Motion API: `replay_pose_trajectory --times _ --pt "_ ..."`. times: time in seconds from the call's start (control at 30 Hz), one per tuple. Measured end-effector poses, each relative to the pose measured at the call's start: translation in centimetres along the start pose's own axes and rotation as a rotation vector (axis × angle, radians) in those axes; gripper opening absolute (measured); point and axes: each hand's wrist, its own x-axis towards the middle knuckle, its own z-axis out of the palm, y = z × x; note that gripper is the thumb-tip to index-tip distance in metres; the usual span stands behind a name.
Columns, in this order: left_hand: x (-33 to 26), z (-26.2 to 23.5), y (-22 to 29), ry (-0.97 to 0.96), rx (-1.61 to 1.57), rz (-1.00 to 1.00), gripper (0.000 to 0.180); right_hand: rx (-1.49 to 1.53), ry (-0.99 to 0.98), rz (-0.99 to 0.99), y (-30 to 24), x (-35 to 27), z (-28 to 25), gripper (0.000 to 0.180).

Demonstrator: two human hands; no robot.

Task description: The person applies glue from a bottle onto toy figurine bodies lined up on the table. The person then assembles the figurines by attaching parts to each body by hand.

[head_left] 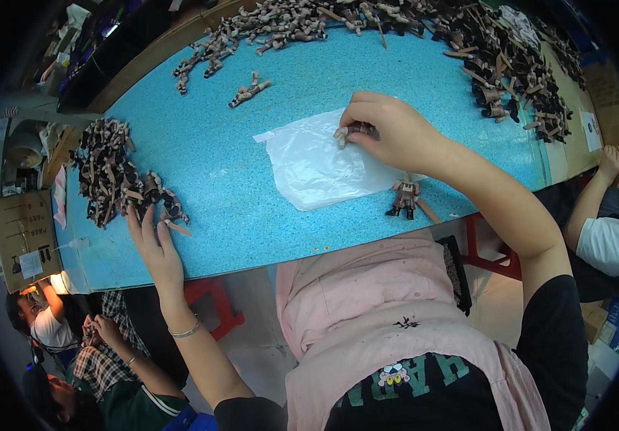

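We've got one small figure (356, 131) pinched in the right hand (388, 133), fingers closed on it, pressed down on the clear bag (317, 169) mid-table. The figure looks to be at the bag's far edge; we can't tell if it's inside the bag or just on top, since the fingers cover it.

Left hand (153, 248) lies flat and open on the near-left table edge, fingertips touching the left pile (112, 176) of brown figures. It holds nothing.

One figure stands upright (404, 197) just near of the bag, by the right forearm. Another lies loose (250, 90) far of the bag.

Progress, as we judge it: early. The bag lies flat and looks close to empty. The bulk is unhandled: the left pile, a long heap (288, 25) along the far edge and a big heap (510, 65) far right. No filled bags in view.

The blue table (238, 215) bends with the lens. Other people sit lower left (72, 359) and an arm (600, 194) shows right, none of them touching our parts.
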Motion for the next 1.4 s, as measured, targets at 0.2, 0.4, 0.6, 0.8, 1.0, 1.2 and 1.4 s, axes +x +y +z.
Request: replay_pose_trajectory --times 0.2,0.4,0.6,0.8,1.0,1.2,1.4 --pt "-2.0 0.1 6.5 0.277 -0.026 0.100 0.028 0.067 0.088 -0.025 1.0 -1.2 -1.4 0.012" --pt "-4.6 3.7 19.3 -0.366 -0.633 0.402 0.046 0.713 0.184 0.345 0.3 -4.2 -2.7 0.012" --pt "-3.6 5.4 25.4 -0.430 -0.627 0.562 0.063 0.849 0.186 0.478 0.8 -8.2 -3.8 0.026" --pt "-3.7 6.2 24.5 -0.439 -0.662 0.576 0.065 1.066 0.196 0.495 0.6 -10.9 -3.2 0.030" --pt "-5.5 3.0 22.2 -0.486 -0.827 0.351 0.063 1.062 0.108 0.428 -3.0 -12.3 -1.2 0.021" --pt "-6.6 2.1 21.1 -0.629 -0.813 0.202 0.064 0.832 -0.009 0.240 -5.2 -12.7 0.7 0.021" --pt "-6.8 2.3 20.8 -0.615 -0.797 0.226 0.063 0.716 -0.080 0.238 -5.9 -12.9 1.5 0.030"
